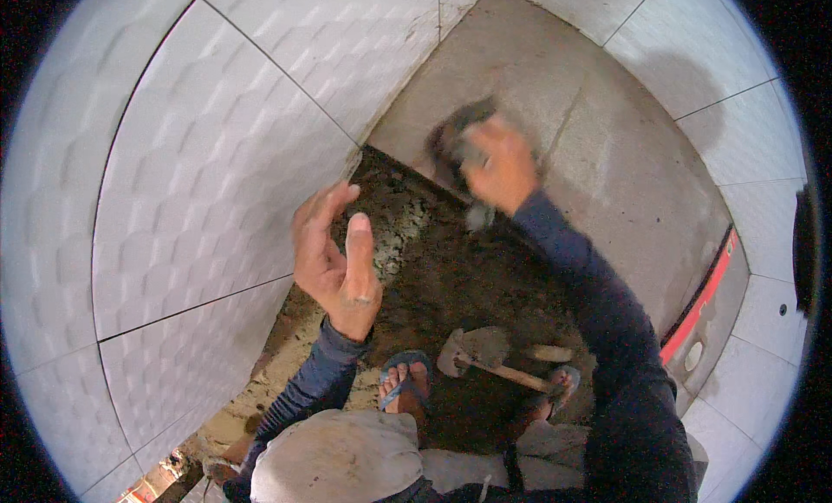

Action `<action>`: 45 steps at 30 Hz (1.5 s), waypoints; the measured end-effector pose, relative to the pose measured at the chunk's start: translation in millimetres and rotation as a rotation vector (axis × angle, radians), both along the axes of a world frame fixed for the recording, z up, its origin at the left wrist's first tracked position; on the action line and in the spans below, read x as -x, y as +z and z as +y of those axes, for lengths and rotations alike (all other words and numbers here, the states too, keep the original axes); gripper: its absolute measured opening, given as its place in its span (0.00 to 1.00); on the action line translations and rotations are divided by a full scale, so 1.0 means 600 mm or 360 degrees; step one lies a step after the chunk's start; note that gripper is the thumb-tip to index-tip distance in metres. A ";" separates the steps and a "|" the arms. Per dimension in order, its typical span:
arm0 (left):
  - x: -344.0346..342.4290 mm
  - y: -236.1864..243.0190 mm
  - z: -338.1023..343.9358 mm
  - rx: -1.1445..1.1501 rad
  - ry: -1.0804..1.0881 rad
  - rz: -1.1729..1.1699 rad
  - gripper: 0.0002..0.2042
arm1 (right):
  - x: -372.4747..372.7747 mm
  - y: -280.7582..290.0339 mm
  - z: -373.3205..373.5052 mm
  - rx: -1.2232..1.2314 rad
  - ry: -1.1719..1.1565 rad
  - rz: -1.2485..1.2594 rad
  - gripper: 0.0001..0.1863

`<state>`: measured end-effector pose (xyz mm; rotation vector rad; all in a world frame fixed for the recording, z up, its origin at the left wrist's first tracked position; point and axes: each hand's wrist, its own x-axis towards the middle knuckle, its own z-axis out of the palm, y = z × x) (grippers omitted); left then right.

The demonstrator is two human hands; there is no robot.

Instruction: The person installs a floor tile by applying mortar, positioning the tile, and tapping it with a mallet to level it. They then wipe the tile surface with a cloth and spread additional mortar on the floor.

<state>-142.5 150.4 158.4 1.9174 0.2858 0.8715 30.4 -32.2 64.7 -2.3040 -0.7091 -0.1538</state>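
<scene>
Currently — left hand [336, 260] empty | right hand [501, 161] over grey tile [620, 161] — grip blurred, can't tell

The pad [445, 146] is dark, almost black, and soft-edged from motion blur, so its kind and material cannot be told. It is held, and only part of its outline shows, just above the frame's centre, over the near left part of the slab [624, 182]; whether it touches is unclear. The slab is grey-beige and lies flat, filling the upper middle and reaching toward the right of the frame. Its surface bears smudges, a faint darker streak and a few dark specks. Its near edge shows as a dark line.
</scene>
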 end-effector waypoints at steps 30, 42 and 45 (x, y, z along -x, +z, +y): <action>-0.563 -0.204 -0.148 -0.1440 -0.0552 0.0606 0.27 | -0.256 -0.074 -0.246 0.0290 -0.0538 -0.0535 0.24; -0.563 -0.205 -0.155 -0.1478 -0.0604 0.0728 0.28 | -0.063 0.101 -0.326 -0.0100 0.0199 0.1518 0.24; -0.570 -0.207 -0.142 -0.1542 -0.0529 0.0666 0.28 | -0.259 0.133 -0.350 -0.0162 -0.0215 0.1159 0.29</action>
